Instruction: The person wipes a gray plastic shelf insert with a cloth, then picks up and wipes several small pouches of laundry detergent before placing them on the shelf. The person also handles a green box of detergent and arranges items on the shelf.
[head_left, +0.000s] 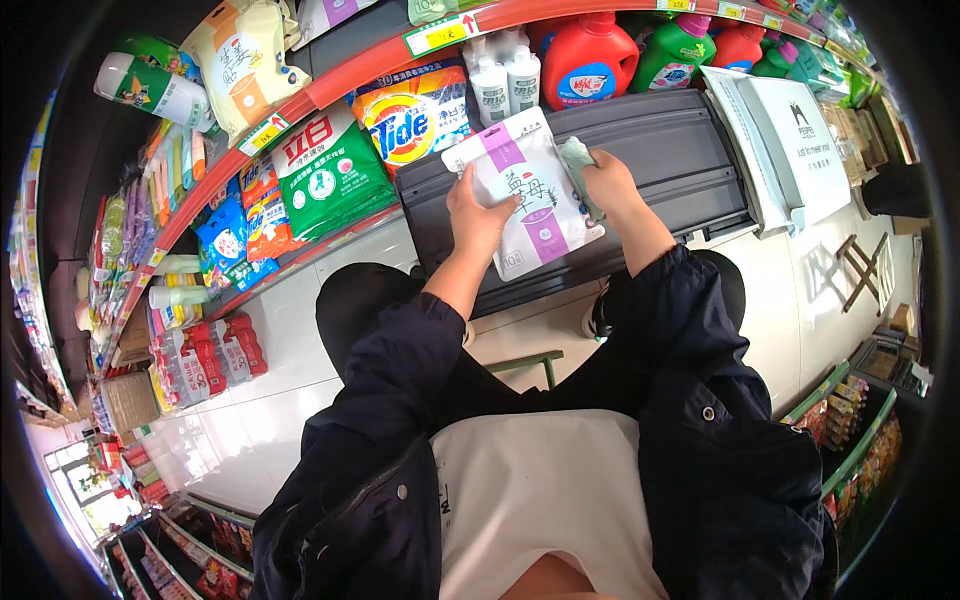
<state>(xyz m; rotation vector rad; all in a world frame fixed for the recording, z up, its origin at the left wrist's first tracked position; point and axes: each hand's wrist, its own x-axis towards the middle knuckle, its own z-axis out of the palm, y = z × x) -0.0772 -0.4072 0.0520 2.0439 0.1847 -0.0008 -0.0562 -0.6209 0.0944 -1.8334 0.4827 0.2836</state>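
My left hand (478, 217) grips the left side of a white and purple plastic pouch (551, 229), thumb across its front. The pouch bears writing and has a hang hole at its top. In my right hand (611, 183) is a bunched pale green cloth (577, 163), pressed along the pouch's right edge. Both hands are over a dark grey ridged plastic surface (660, 142) in front of my knees. Whether the pouch rests on that surface or is held just above it, I cannot tell.
Tide bags (412, 112), a green-and-white detergent bag (337, 180), white bottles (491, 86) and a red detergent jug (590, 60) line the shelf. White packages (795, 150) stand at right. Shrink-wrapped bottles (210, 360) sit on the floor at left; a folding stool (860, 274) is at right.
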